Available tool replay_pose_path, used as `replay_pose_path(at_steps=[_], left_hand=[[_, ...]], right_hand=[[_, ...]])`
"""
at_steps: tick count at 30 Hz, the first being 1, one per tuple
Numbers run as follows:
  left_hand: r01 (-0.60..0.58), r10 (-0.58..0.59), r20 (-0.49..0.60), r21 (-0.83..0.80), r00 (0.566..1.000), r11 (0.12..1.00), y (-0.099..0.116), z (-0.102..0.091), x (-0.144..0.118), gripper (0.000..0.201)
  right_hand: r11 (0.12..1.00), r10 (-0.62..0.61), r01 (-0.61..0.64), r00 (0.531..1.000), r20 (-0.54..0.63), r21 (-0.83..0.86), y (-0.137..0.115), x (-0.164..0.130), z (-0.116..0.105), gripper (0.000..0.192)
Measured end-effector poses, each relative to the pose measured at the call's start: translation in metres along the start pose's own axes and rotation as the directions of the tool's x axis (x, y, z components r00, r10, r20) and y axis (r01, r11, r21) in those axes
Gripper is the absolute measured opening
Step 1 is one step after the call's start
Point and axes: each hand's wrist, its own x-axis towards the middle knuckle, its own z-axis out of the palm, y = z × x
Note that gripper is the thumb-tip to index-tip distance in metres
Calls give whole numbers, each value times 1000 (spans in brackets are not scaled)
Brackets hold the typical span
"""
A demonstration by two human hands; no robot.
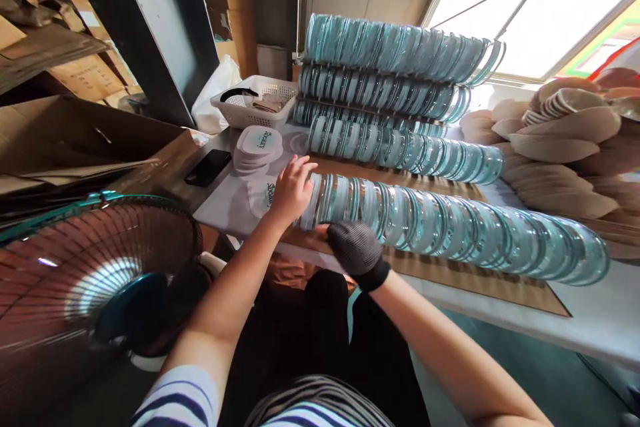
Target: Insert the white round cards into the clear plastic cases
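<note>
A long row of round glass discs [450, 223] stands on edge on a brown cardboard sheet [480, 283] along the table's near side. My left hand [291, 190], bare, presses flat against the left end of this row. My right hand [356, 248], in a dark grey glove, rests on the near side of the same row close to that end, fingers curled on the discs. More rows of glass discs [400, 147] lie behind, and several are stacked higher at the back [395, 47].
A stack of white printed labels [259, 147], a black phone [207, 167] and a white basket [255, 102] sit at the table's left. Tan oval pieces [565, 137] pile up at the right. A fan [95, 273] runs at lower left; cardboard boxes [75, 133] stand beyond it.
</note>
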Motion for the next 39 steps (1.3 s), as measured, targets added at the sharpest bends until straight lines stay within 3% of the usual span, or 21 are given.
replay_pose_path(at_steps=[2, 3, 4, 8, 11, 14, 17, 19, 23, 26, 28, 31, 34, 37, 39], left_hand=[[-129, 120, 79, 117, 990, 985, 11, -3, -3, 38], [-160, 143, 118, 142, 983, 977, 15, -2, -4, 38], [-174, 152, 143, 154, 978, 973, 18, -1, -5, 38], [-192, 167, 148, 179, 975, 965, 22, 4, -6, 37], [-201, 175, 147, 187, 974, 962, 19, 4, -5, 36], [-187, 163, 145, 167, 976, 968, 18, 3, -4, 36], [-170, 149, 147, 139, 978, 976, 19, 2, -4, 36], [-166, 146, 151, 132, 978, 977, 21, 2, -4, 37], [-165, 145, 153, 127, 977, 978, 20, 2, -4, 37], [-169, 151, 152, 119, 977, 978, 18, 2, -5, 37], [-168, 149, 160, 114, 976, 979, 21, 0, -4, 37], [-109, 79, 151, 202, 985, 973, 36, -4, -2, 35], [-153, 112, 159, 275, 981, 949, 60, -1, -2, 37], [-251, 205, 213, 219, 955, 943, 76, 15, -5, 42], [-255, 208, 223, 204, 952, 945, 79, 28, -7, 44]], right_hand=[[980, 194, -197, 974, -115, -12, 30, 26, -31, 37], [971, 233, -238, 967, -105, -29, 44, 44, -44, 39], [967, 248, -249, 969, -21, -49, 55, 64, -53, 39], [989, 117, -79, 931, 346, -123, 73, 135, -64, 36], [989, 50, 11, 913, 405, -147, 67, 151, -65, 33], [995, 64, -36, 954, 293, -98, 62, 131, -69, 26], [999, 40, -38, 992, 118, -23, 52, 85, -63, 23], [998, 50, -49, 998, 36, -32, 39, 49, -48, 25], [996, 51, -45, 995, 88, -78, 9, -8, 6, 36], [997, 54, -46, 991, 121, -69, -4, -29, 44, 41], [996, 74, -67, 992, 105, -67, -7, -35, 55, 41], [997, 72, -69, 991, 114, -30, 1, -41, 45, 36], [992, 122, -123, 992, 35, 8, 29, -33, 5, 35], [960, 269, -276, 957, -106, -57, 70, 2, -39, 37], [952, 281, -276, 960, 16, -132, 94, 37, -57, 39]])
